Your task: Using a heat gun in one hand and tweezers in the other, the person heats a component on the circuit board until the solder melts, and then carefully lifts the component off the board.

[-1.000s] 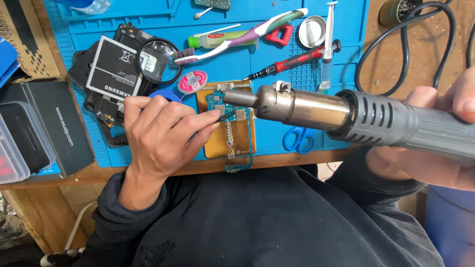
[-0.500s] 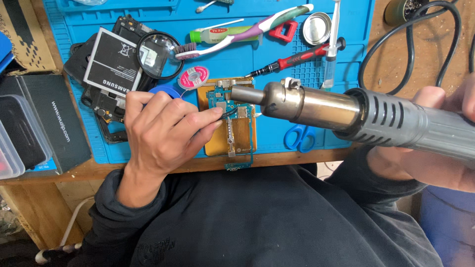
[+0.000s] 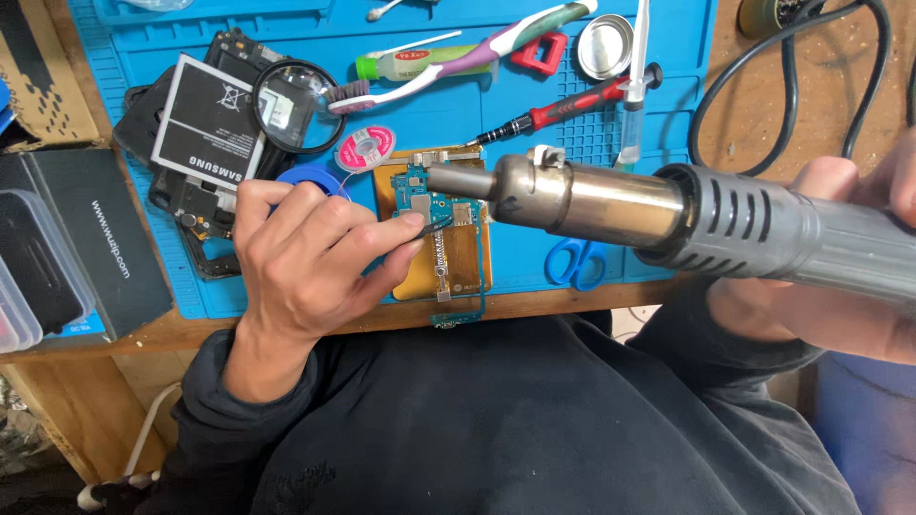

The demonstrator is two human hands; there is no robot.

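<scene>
My left hand [image 3: 305, 257] pinches black tweezers [image 3: 431, 227], whose tips rest on a blue-green circuit board [image 3: 441, 205]. The board lies on an orange-brown pad [image 3: 466, 269] at the front edge of the blue work mat [image 3: 458, 110]. My right hand [image 3: 840, 286] grips a grey hot-air gun [image 3: 687, 215]. Its metal nozzle [image 3: 458, 181] points left and hovers just above the board, close to the tweezer tips.
On the mat lie a red-handled screwdriver [image 3: 572, 103], a toothbrush [image 3: 477, 52], a magnifier [image 3: 291, 107], a phone battery [image 3: 208, 122], blue scissors [image 3: 572, 259], a round tin [image 3: 605, 46] and a solder-wick spool [image 3: 365, 149]. A black box [image 3: 105, 253] stands left; a black cable [image 3: 801, 67] loops right.
The hot-air gun's nozzle has shifted slightly left over the board. My left hand with the tweezers stays in place on the board.
</scene>
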